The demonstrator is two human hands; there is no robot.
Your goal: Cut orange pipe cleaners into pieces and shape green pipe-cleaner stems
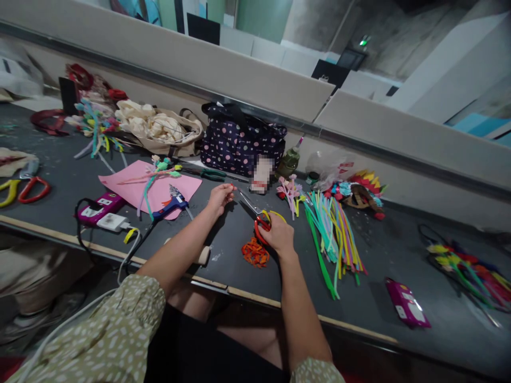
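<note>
My left hand is closed in a pinch on a small red piece, too small to make out clearly. In my right hand are scissors with red and yellow handles, their blades pointing toward my left fingertips. Just below the scissors, a little pile of short orange pieces lies on the dark table. A bundle of colourful pipe cleaners rests to the right of my right hand.
On the left are a glue gun, pink paper, a purple power strip and another pair of scissors. A dotted dark bag stands at the back. A second purple power strip sits at right.
</note>
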